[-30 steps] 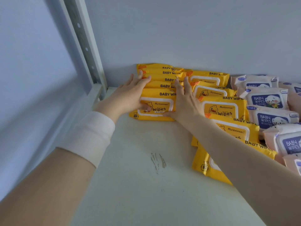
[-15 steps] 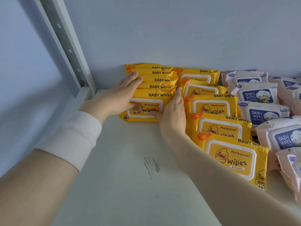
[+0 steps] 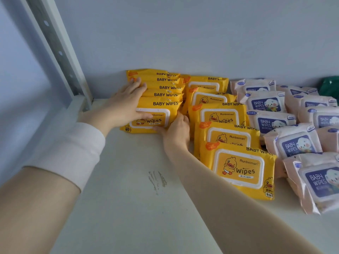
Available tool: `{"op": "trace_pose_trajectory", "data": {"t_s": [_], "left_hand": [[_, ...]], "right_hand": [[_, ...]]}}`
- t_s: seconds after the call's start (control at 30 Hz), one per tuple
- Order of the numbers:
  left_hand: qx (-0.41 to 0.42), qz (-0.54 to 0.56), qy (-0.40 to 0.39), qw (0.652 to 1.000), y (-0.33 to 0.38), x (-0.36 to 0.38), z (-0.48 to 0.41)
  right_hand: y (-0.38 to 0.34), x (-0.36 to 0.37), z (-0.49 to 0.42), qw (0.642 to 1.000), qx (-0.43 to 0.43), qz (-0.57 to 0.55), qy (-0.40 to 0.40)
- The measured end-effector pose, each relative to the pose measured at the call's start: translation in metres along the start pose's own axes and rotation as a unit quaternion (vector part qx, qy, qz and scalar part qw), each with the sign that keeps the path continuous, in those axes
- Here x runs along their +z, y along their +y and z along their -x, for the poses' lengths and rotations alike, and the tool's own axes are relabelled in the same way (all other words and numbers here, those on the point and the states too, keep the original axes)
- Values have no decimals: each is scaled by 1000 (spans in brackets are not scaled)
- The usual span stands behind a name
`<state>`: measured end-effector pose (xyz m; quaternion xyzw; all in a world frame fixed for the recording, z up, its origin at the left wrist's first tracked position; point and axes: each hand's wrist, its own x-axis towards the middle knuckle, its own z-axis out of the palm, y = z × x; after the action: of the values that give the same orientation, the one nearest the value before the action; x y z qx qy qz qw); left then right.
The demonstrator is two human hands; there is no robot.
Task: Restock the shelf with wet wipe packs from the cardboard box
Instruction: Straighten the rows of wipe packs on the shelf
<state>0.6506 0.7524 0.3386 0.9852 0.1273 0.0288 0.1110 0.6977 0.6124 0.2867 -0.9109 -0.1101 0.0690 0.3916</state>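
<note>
Several yellow wet wipe packs lean in a row at the back left of the white shelf [image 3: 128, 208]. The front pack of that row [image 3: 157, 120] has a duck label. My left hand [image 3: 124, 107] lies flat against the row's left side, thumb across the front pack's lid. My right hand [image 3: 177, 132] grips that pack's lower right corner. A second row of yellow packs [image 3: 236, 167] runs to the right of my right arm. The cardboard box is out of sight.
Pink baby wipe packs [image 3: 293, 143] fill the shelf's right side, and something green [image 3: 330, 87] sits at the far right back. A metal upright [image 3: 58, 50] stands at the left. A scuff mark [image 3: 157, 180] lies on the bare shelf front.
My right hand slid down from the top of the front yellow pack to its lower right corner. The view shifted, bringing more packs on the right into sight.
</note>
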Motion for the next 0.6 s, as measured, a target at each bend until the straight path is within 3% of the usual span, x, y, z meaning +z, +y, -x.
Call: {"op": "trace_pose_trajectory", "data": {"t_s": [0.23, 0.4, 0.47, 0.6], "left_hand": [[-3, -16, 16, 1000, -1, 6, 0], [-48, -12, -87, 995, 10, -10, -3], [-53, -11, -111, 992, 28, -18, -6], [98, 98, -15, 990, 93, -28, -6]], "right_hand": [[-1, 0, -3, 997, -15, 78, -20], [-31, -48, 7, 966, -66, 202, -149], [-36, -85, 21, 960, -117, 206, -151], [-6, -165, 53, 958, -157, 196, -135]]}}
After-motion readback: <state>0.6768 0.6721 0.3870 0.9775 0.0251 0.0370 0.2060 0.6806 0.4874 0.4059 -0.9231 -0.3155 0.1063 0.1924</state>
